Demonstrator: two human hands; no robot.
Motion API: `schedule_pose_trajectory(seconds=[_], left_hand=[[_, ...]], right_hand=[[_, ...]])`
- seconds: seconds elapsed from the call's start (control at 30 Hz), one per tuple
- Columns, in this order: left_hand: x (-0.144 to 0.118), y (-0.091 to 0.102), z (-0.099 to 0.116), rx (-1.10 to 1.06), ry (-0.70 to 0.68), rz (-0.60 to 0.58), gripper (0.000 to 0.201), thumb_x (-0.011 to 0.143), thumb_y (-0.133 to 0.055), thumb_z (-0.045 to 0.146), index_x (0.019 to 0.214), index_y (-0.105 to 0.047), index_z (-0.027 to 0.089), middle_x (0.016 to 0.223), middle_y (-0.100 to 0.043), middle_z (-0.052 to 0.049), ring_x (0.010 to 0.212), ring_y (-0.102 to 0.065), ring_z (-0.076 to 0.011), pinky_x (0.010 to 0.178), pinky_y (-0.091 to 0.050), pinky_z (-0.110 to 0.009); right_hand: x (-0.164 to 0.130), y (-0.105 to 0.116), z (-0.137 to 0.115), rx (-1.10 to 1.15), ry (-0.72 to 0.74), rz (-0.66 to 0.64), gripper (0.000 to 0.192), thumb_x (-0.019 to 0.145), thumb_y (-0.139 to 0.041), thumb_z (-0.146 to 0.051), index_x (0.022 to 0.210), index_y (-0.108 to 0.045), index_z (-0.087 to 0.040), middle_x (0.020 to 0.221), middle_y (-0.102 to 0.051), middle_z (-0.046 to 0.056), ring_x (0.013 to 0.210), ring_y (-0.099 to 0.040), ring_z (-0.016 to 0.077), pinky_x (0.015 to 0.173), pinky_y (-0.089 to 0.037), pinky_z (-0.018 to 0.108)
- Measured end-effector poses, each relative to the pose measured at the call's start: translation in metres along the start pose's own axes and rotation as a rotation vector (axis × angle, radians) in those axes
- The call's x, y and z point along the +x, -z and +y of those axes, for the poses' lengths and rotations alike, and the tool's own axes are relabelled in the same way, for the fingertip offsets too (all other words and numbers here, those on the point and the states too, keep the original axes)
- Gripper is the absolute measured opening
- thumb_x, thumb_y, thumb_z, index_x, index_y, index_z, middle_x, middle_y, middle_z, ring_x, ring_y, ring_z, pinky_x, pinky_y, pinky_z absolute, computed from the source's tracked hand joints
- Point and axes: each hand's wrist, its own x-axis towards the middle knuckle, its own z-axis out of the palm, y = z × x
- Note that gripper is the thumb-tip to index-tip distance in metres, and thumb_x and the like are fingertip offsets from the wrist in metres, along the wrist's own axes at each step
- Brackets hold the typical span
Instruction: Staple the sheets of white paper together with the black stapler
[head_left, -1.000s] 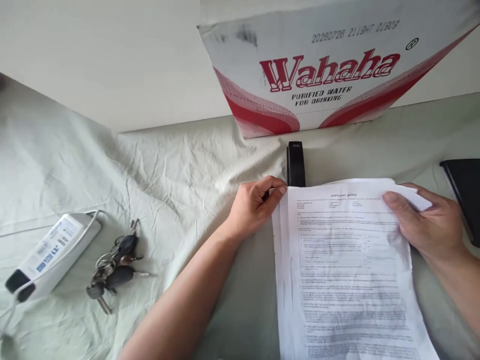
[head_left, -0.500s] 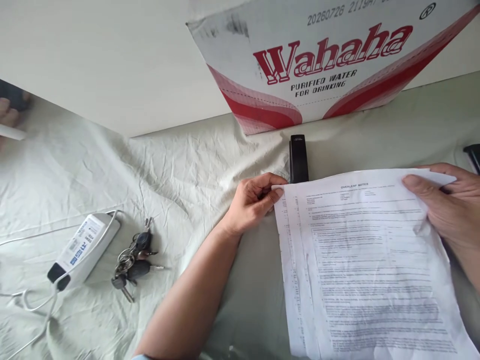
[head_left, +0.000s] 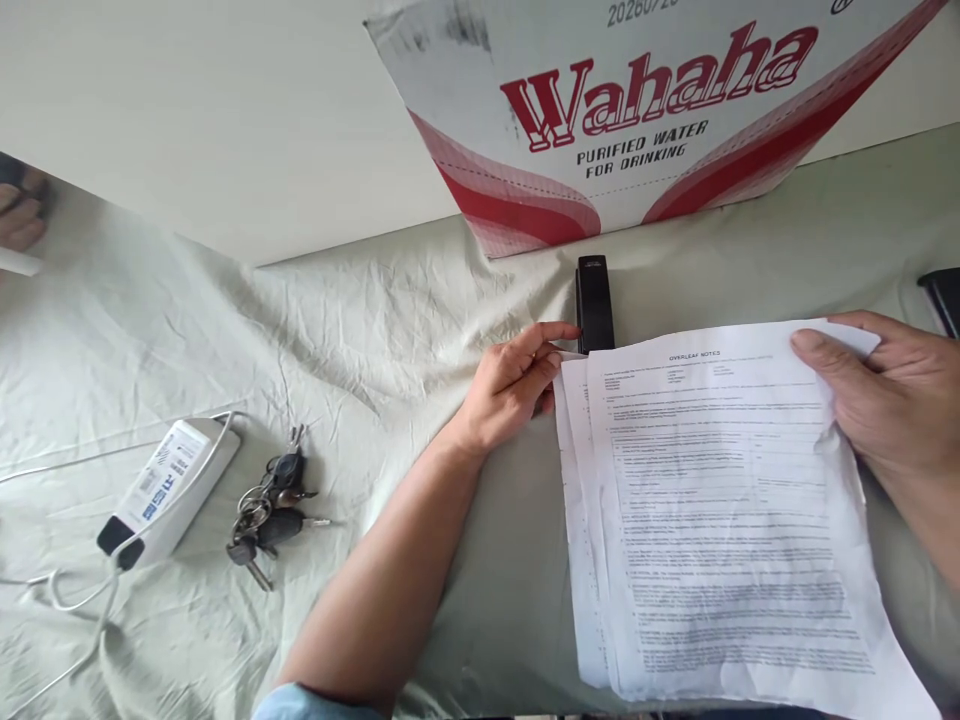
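Several printed sheets of paper [head_left: 720,520], the front one headed "OVERLEAF NOTES", are held up in front of me, slightly crumpled. Their left edges lie staggered, with the rear sheets showing past the front one. My left hand [head_left: 514,390] pinches the stack's top left corner between thumb and fingers. Its index finger reaches toward a black stapler [head_left: 595,300], whose near end the papers hide. At the top right corner, my right hand [head_left: 892,390] grips the sheets, thumb in front and fingers behind.
A Wahaha water carton [head_left: 645,120] stands behind the stapler. On the cloth-covered table [head_left: 337,340] at left lie a bunch of keys [head_left: 270,510] and a white power bank-like box [head_left: 169,490] with a cable. A black object [head_left: 943,298] sits far right. Another person's hand [head_left: 22,215] shows far left.
The right hand has moved slightly left with the sheets. The left edges are more staggered at the top corner, and my left index finger is straighter, nearer the stapler. The view has shifted slightly.
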Motion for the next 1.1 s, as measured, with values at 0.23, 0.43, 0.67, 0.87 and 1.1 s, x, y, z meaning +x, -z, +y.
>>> schedule_pose_trajectory(seconds=[0.23,0.43,0.67,0.87,1.1], left_hand=[[0.002,-0.007,0.007,0.16,-0.04,0.103,0.05,0.107,-0.082,0.069,0.106,-0.081,0.019,0.058,-0.055,0.006,0.05,-0.047,-0.0095,0.051,-0.036,-0.028],[0.005,-0.008,0.008,0.251,-0.041,0.097,0.031,0.104,-0.083,0.048,0.09,-0.078,0.02,0.055,-0.046,0.009,0.051,-0.035,-0.0073,0.05,-0.029,-0.026],[0.005,-0.004,0.012,0.093,0.028,0.024,0.048,0.102,-0.088,0.065,0.091,-0.077,0.02,0.05,-0.052,0.008,0.044,-0.045,-0.0082,0.045,-0.033,-0.024],[0.008,-0.004,0.008,0.047,0.008,0.023,0.049,0.105,-0.085,0.065,0.091,-0.075,0.019,0.056,-0.054,0.006,0.045,-0.047,-0.0079,0.045,-0.036,-0.024],[0.007,-0.003,0.008,0.112,-0.031,0.011,0.048,0.108,-0.081,0.065,0.096,-0.081,0.018,0.061,-0.056,0.004,0.053,-0.05,-0.0095,0.049,-0.036,-0.025]], right_hand=[[-0.002,0.0,-0.003,0.017,0.046,0.02,0.058,0.075,-0.098,-0.075,0.095,-0.097,-0.02,0.045,-0.05,-0.005,0.048,-0.047,0.0135,0.054,-0.039,0.033],[0.0,0.0,-0.014,0.135,0.06,-0.015,0.056,0.081,-0.1,-0.073,0.104,-0.097,-0.022,0.065,-0.074,0.0,0.058,-0.062,0.0157,0.056,-0.043,0.031],[-0.004,0.001,-0.022,0.181,0.242,0.125,0.037,0.084,-0.103,-0.056,0.089,-0.092,-0.021,0.07,-0.078,0.001,0.061,-0.064,0.0143,0.061,-0.043,0.032],[-0.014,0.001,-0.029,0.156,0.216,0.04,0.03,0.087,-0.099,-0.051,0.091,-0.091,-0.023,0.063,-0.073,-0.002,0.054,-0.057,0.0132,0.057,-0.04,0.032],[-0.016,-0.002,-0.03,0.142,0.214,0.068,0.031,0.086,-0.097,-0.053,0.092,-0.09,-0.024,0.063,-0.072,-0.003,0.055,-0.057,0.0144,0.059,-0.042,0.034]])
